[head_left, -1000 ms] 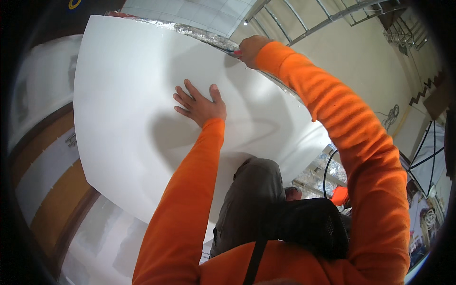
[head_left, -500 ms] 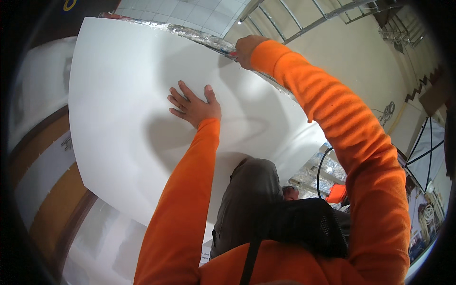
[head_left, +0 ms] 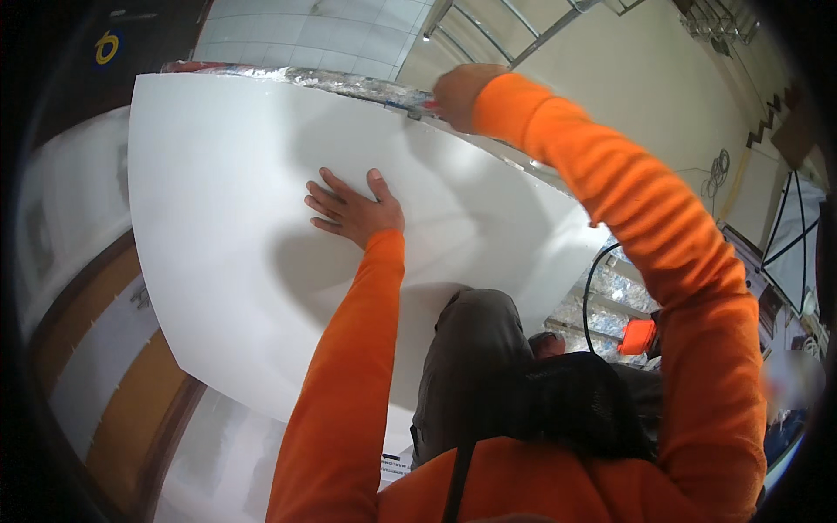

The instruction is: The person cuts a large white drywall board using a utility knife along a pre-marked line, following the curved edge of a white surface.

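Observation:
A large white board (head_left: pixel 209 227) lies in front of me. Spread flat on its middle, with fingers apart, is my left hand (head_left: pixel 356 209). My right hand (head_left: pixel 462 94) is closed at the board's far edge, around a small red-handled tool (head_left: pixel 431 105). Only a bit of red and a thin dark part of that tool show beside the fingers; its exact kind is hidden. Along this edge runs a silvery, foil-like strip (head_left: pixel 340 84). My knee (head_left: pixel 479 322) in dark trousers rests on or just over the board's near side.
An orange block-shaped object (head_left: pixel 636 336) and a black cable (head_left: pixel 588 301) lie to the right over foil-covered bars. A metal ladder-like frame (head_left: pixel 497 30) stands beyond the far edge. Brown framing (head_left: pixel 131 410) is at the left; coiled cable (head_left: pixel 717 173) lies far right.
The view has shifted, so the board's far edge sits lower in the picture. My right hand stays closed at that edge, and my left hand remains flat on the board.

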The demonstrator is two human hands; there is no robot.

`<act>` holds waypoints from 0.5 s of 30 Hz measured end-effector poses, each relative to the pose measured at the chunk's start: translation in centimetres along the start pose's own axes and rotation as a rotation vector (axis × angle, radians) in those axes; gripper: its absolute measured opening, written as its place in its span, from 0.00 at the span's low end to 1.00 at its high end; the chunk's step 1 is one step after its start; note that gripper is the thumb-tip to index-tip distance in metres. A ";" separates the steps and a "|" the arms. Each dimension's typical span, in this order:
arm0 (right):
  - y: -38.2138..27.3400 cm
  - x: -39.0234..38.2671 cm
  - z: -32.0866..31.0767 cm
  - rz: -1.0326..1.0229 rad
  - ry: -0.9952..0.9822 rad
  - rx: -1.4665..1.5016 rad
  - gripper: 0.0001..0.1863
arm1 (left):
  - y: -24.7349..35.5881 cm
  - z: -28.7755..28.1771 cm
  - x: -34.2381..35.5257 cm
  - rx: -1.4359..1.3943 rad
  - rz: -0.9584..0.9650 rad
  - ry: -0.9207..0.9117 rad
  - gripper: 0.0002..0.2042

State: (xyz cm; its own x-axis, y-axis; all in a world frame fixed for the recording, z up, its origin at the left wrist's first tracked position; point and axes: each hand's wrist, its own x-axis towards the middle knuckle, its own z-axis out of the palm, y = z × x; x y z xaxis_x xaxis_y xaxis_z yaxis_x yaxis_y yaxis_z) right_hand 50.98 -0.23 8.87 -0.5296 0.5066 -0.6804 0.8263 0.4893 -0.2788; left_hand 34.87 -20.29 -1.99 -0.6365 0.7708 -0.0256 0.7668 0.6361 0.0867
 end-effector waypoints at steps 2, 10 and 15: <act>-1.0 0.7 0.8 0.052 0.047 0.058 0.13 | -0.1 0.0 0.0 0.027 -0.025 -0.033 0.40; 5.4 -6.1 3.5 0.136 -0.123 -0.010 0.15 | -0.4 0.1 0.4 0.039 -0.013 0.001 0.40; 5.5 -7.3 6.0 0.100 0.013 0.060 0.14 | 0.0 0.2 0.2 -0.003 -0.012 -0.014 0.40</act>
State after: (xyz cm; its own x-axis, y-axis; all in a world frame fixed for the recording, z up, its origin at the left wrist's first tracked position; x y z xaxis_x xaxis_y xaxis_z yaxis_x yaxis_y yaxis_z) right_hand 60.52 -5.52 8.25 -0.4459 0.5599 -0.6984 0.8850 0.3925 -0.2504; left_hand 34.75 -20.17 -2.21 -0.6443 0.7637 -0.0401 0.7590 0.6450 0.0891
